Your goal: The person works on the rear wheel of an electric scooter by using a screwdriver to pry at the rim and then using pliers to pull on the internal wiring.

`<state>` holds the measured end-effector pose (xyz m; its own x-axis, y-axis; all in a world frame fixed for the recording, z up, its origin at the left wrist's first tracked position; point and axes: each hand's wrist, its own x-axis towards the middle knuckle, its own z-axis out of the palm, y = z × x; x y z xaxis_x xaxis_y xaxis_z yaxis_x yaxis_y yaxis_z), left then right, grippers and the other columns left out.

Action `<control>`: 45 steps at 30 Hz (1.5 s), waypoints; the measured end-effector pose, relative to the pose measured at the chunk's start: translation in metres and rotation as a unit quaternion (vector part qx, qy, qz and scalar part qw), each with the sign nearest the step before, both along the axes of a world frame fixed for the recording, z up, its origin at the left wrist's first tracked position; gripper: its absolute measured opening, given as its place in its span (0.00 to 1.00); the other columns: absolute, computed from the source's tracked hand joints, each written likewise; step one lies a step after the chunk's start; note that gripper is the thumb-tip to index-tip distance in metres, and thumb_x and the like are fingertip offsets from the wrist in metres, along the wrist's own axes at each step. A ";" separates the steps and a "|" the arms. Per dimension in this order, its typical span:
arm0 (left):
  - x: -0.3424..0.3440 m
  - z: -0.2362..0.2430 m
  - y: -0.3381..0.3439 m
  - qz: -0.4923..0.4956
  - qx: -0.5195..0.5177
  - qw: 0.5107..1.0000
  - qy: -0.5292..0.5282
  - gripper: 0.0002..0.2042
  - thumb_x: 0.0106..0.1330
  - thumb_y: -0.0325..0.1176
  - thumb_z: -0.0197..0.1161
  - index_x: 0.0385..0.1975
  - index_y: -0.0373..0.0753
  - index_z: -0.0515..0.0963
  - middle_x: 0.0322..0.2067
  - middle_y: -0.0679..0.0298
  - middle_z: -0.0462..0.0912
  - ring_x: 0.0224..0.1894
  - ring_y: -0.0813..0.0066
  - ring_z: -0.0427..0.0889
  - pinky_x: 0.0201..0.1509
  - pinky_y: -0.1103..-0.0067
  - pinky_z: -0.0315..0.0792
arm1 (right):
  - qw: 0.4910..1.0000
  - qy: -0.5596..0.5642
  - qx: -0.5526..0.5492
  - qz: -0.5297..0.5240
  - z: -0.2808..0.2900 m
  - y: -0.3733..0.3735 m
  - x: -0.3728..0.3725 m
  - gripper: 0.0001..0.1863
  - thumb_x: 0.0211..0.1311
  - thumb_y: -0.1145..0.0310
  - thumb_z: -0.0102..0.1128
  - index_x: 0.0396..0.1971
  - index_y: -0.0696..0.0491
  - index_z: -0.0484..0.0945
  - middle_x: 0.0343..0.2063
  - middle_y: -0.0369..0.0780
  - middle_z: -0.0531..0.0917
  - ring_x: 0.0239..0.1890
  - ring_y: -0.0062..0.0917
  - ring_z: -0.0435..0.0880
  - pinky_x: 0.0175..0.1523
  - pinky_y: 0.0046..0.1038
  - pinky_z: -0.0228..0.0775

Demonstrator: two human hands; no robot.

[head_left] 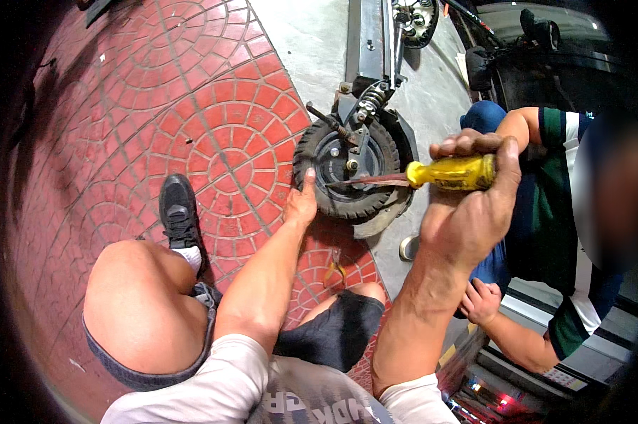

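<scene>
My right hand [471, 208] is closed round the yellow handle of a screwdriver [454, 174]. Its long, rusty-looking shaft points left across the black wheel [384, 145] of a scooter, with the tip over the hub near the tyre's inner edge. At the tyre's left side, my left hand [302, 203] lies with the thumb up along the rubber; its other fingers are hidden, so its grip cannot be made out. A coil spring [370, 103] and a dark lever stand over the wheel, joined to the long grey scooter deck [372, 44].
A co-worker in a dark green and white shirt [545, 212] sits close on the right, one hand [481, 302] near the knee. Pliers with yellow handles [335, 272] lie on the red tiles [227, 141] below the wheel. Grey concrete [308, 42] runs under the scooter.
</scene>
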<state>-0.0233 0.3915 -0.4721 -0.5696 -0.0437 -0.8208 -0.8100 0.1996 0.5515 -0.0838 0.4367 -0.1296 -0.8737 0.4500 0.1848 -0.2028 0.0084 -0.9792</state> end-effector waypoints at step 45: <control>0.005 0.002 0.006 0.008 0.019 0.999 -0.030 0.68 0.61 0.91 0.28 0.67 0.19 0.73 0.68 0.30 0.74 0.75 0.36 0.69 0.80 0.56 0.60 | 0.998 -0.027 0.018 0.050 -0.007 -0.022 -0.022 0.27 0.83 0.47 0.48 0.35 0.56 0.79 0.24 0.42 0.80 0.27 0.28 0.81 0.37 0.30 0.74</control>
